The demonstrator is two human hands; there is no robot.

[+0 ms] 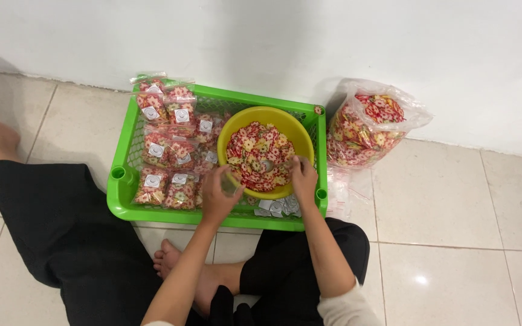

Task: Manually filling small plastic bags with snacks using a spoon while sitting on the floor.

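The fingers of my right hand [303,175] are pinching small flower pieces [260,156] in the yellow bowl [285,124] inside the green basket [212,214], my left hand [219,196] is clenching a small clear bag [232,181], and I am fearing pieces are spilling onto the floor [454,205] if the bowl is tipping.

Head camera, steeply down, close overhead

Surroundings: floor items lying outside the basket

A large clear plastic bag [370,127] of red-and-yellow flower pieces is leaning against the white wall [273,36]; flat empty clear bags [345,190] are lying just beside it on the beige tiled floor [454,205]; black trouser legs [61,223] are spreading over the tiles.
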